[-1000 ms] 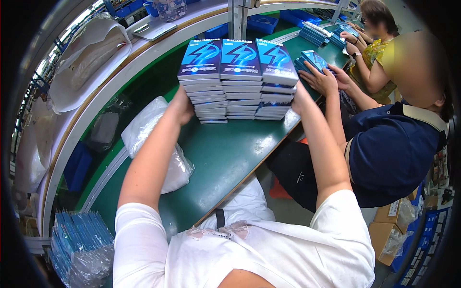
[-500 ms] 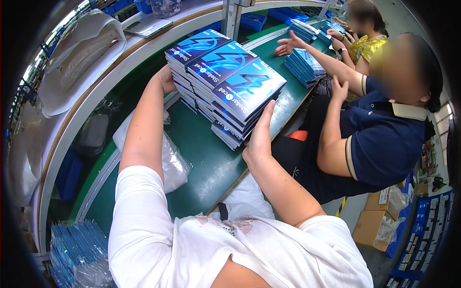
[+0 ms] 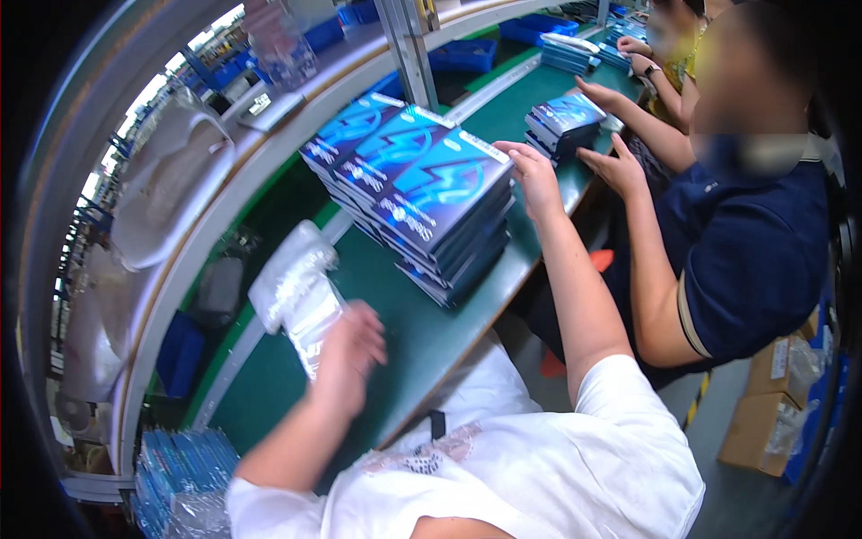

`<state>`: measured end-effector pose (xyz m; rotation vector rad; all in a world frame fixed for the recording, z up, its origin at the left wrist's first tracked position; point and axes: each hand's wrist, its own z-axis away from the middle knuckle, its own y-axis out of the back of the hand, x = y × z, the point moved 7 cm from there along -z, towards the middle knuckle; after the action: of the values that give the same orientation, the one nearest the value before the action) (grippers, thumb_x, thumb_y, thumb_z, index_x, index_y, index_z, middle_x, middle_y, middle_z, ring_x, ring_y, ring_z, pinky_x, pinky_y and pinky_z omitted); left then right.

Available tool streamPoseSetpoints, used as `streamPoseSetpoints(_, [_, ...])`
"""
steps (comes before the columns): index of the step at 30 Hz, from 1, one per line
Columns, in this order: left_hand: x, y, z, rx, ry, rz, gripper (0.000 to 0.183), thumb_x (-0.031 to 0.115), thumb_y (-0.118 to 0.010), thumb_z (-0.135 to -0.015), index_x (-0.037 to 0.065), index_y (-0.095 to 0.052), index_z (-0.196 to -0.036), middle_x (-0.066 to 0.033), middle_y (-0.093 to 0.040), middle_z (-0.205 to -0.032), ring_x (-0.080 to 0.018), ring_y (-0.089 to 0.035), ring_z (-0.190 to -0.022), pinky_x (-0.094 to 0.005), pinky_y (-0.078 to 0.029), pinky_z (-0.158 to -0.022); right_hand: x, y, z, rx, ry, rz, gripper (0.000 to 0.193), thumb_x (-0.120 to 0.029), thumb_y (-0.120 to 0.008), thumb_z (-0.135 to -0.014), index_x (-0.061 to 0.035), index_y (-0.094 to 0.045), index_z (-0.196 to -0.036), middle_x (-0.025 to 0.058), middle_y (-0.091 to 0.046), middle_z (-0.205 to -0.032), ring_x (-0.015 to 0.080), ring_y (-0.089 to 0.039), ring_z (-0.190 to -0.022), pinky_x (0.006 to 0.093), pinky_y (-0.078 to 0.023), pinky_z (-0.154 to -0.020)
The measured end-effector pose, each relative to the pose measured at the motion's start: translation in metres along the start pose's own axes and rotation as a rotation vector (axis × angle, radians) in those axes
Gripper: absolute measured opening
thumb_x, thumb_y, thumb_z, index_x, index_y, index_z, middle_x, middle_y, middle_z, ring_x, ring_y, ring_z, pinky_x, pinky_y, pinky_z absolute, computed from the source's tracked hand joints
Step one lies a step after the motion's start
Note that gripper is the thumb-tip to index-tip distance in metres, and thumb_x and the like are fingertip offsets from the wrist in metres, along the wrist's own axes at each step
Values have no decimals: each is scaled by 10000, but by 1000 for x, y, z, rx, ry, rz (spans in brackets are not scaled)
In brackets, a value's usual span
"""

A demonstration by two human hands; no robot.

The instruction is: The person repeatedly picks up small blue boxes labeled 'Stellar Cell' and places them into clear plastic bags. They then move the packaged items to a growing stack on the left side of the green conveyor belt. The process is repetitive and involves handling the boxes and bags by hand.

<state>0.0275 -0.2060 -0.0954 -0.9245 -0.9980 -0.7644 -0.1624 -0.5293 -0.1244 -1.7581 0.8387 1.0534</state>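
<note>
Three side-by-side stacks of flat blue boxes (image 3: pixel 413 175) with lightning-bolt prints stand on the green workbench (image 3: pixel 386 395). The lower boxes in the nearest stack are a little out of line. My right hand (image 3: pixel 539 184) is at the far right corner of that stack, its bent fingers pinching the edge of a top box. Closer to me, my left hand (image 3: pixel 348 355) is apart from the stacks and blurred by motion. It overlaps the end of clear plastic bags (image 3: pixel 301 278), and whether it grips them is hidden.
A co-worker in a navy shirt (image 3: pixel 718 242) sits at right, hands around a smaller stack of boxes (image 3: pixel 566 117). Another person's hands are farther back. Wrapped blue packs (image 3: pixel 184 476) lie lower left. A metal post (image 3: pixel 406 54) and curved shelf edge (image 3: pixel 229 166) border the bench.
My left hand has left the far left side of the stacks and come back toward me. My right hand has risen to the top corner. The co-worker's hands have moved around the smaller stack.
</note>
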Motion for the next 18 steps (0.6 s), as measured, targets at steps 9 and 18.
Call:
streamPoseSetpoints(9, [-91,-126,-3,-702,349,314,467,174,-455,-975,-21,-322,-1379,-176,-413,-1363,-266,-441,-1236,-407,-385,-1004,68,-103,-94,-581,-600,-415,398,-218,-446,-941,36,-514,-1239,146,-581,-1217,248,-556,-1120,391,-427,-978])
streamPoseSetpoints(18, [-100,-157,-45,-609,446,587,598,206,-396,-999,157,-57,-1489,-161,-94,-1533,-286,-144,-1415,-438,-167,-1141,86,-152,-93,-505,-645,-249,628,-498,-385,-952,24,-490,-1286,138,-502,-1338,238,-519,-1177,365,-397,-999])
